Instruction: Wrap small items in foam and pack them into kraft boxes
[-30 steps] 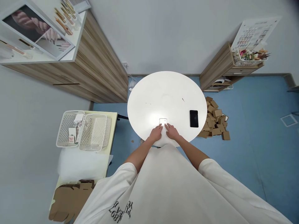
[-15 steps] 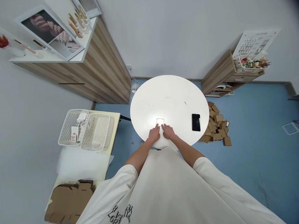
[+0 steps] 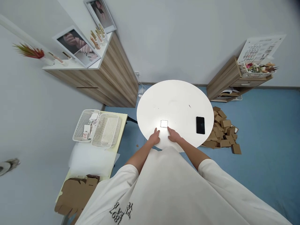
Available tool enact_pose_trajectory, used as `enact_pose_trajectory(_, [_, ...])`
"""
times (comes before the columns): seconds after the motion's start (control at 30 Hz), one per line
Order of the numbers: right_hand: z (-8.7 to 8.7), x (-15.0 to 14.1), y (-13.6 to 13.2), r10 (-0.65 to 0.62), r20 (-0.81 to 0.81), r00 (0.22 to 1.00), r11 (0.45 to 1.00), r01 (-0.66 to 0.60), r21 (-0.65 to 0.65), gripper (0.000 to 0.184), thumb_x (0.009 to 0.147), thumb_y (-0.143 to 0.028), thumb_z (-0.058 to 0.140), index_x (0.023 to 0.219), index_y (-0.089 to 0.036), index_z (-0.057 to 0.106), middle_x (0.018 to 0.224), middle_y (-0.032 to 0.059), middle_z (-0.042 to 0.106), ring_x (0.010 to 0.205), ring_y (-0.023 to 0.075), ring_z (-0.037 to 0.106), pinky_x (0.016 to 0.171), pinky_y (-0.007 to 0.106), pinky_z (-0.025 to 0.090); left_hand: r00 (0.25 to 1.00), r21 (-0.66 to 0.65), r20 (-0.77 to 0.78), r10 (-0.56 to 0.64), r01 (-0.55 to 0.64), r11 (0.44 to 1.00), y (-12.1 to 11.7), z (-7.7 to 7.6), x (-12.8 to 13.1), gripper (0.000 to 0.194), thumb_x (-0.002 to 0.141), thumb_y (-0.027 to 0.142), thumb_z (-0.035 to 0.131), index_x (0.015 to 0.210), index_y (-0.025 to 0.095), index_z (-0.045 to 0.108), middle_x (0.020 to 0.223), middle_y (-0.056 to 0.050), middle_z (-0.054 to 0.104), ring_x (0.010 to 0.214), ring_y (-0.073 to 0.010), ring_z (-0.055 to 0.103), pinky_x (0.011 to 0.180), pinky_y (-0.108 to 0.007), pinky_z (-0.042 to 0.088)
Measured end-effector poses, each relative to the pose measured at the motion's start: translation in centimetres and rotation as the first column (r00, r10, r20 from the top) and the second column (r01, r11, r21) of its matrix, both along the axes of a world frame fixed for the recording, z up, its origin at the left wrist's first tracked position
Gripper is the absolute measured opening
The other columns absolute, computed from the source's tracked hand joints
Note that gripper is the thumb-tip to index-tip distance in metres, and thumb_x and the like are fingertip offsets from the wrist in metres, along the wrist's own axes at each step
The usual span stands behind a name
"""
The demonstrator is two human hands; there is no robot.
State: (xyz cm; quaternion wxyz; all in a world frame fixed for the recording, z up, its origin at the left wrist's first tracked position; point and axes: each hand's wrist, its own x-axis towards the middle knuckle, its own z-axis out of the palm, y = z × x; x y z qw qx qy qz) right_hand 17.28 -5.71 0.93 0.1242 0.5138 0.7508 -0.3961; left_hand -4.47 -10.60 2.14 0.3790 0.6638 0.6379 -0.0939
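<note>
A small, flat, pale rectangle with a glossy rim lies toward the near side of the round white bench. The right hand has its index finger at the near right corner, thumb spread apart; the left hand, fingers also apart, is nearer and left.

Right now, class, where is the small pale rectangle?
Head view: the small pale rectangle lies on the white table, just beyond the right hand, left of the black device.
</note>
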Motion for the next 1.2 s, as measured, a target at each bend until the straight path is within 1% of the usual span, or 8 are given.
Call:
enact_pose_trajectory(0.1, [-0.1,0.3,-0.6,-0.010,-0.009,1.000,1.000,0.010,0.014,0.085,0.090,-0.025,0.051,0.164,-0.014,0.011,0.166,0.0138,0.026,0.152,0.0284,0.025,0.115,0.043,0.036,0.997,-0.002,-0.002,0.078,-0.078,0.997,-1.5,0.5,-1.6,0.065,0.092,0.023,0.050,0.154,0.019,0.031,0.170,-0.018,0.005,0.124,-0.0313,0.062,0.096,-0.039,0.052])
enact_pose_trajectory(0.2, [-0.6,0.3,-1.0,-0.098,-0.028,0.995,0.993,0.100,0.066,0.076,0.093,-0.028,0.046,0.163,-0.013,0.019,0.162,0.0151,0.034,0.146,0.0290,0.037,0.112,0.043,0.040,0.983,0.054,0.022,0.183,-0.184,0.981,-3.4,1.1,-3.6,0.064,0.094,0.023,0.049,0.154,0.020,0.031,0.170,-0.015,0.010,0.136,-0.0297,0.052,0.103,-0.038,0.049])
enact_pose_trajectory(0.37, [-1.8,0.0,-1.3,-0.180,-0.085,0.980,0.976,0.188,0.110,0.069,0.094,-0.031,0.040,0.159,-0.010,0.029,0.157,0.0162,0.041,0.143,0.0293,0.042,0.113,0.042,0.039,0.929,0.155,0.087,0.359,-0.369,0.917,-6.8,2.3,-7.0,0.061,0.095,0.023,0.048,0.154,0.018,0.034,0.169,-0.015,0.017,0.141,-0.0313,0.047,0.100,-0.037,0.052])
enact_pose_trajectory(0.57, [-0.8,-3.2,-0.5,-0.216,-0.078,0.973,0.911,0.230,0.343,0.060,0.091,-0.029,0.042,0.149,-0.015,0.045,0.156,0.0177,0.039,0.142,0.0348,0.040,0.112,0.049,0.038,0.888,0.255,0.146,0.436,-0.460,0.851,-9.1,3.6,-10.8,0.061,0.094,0.025,0.050,0.153,0.019,0.037,0.167,-0.015,0.021,0.143,-0.0339,0.045,0.106,-0.045,0.049])
enact_pose_trajectory(0.7, [1.6,-8.8,0.1,-0.103,-0.134,0.986,0.903,0.149,0.403,0.055,0.093,-0.030,0.041,0.146,-0.016,0.049,0.154,0.0163,0.041,0.143,0.0322,0.038,0.114,0.047,0.037,0.872,0.267,0.203,0.446,-0.488,0.831,-9.7,4.3,-13.8,0.059,0.097,0.027,0.046,0.155,0.023,0.034,0.169,-0.011,0.016,0.148,-0.0322,0.037,0.111,-0.047,0.045])
enact_pose_trajectory(0.9, [4.9,-20.4,-1.7,0.052,-0.208,0.977,0.891,0.048,0.451,0.053,0.093,-0.031,0.043,0.144,-0.019,0.051,0.153,0.0149,0.044,0.141,0.0333,0.040,0.112,0.051,0.038,0.852,0.351,0.291,0.435,-0.518,0.780,-11.6,5.1,-20.5,0.057,0.097,0.023,0.045,0.153,0.024,0.036,0.168,-0.008,0.020,0.150,-0.0267,0.033,0.117,-0.043,0.040])
enact_pose_trajectory(1.03, [6.3,-28.5,-4.4,0.166,-0.242,0.956,0.893,-0.042,0.448,0.050,0.096,-0.033,0.041,0.143,-0.020,0.053,0.151,0.0130,0.046,0.139,0.0307,0.043,0.113,0.049,0.039,0.828,0.453,0.365,0.426,-0.558,0.696,-14.1,5.7,-26.4,0.052,0.094,0.017,0.046,0.145,0.024,0.045,0.155,-0.009,0.041,0.142,-0.0222,0.043,0.117,-0.038,0.039])
enact_pose_trajectory(1.2, [7.6,-37.4,-8.2,0.288,-0.277,0.917,0.892,-0.151,0.426,0.049,0.098,-0.035,0.038,0.142,-0.019,0.055,0.150,0.0129,0.048,0.139,0.0312,0.044,0.112,0.050,0.039,0.726,0.465,0.401,0.559,-0.687,0.558,-18.9,5.1,-33.9,0.036,0.095,0.015,0.043,0.129,0.023,0.052,0.130,-0.008,0.056,0.110,-0.0181,0.063,0.101,-0.034,0.050])
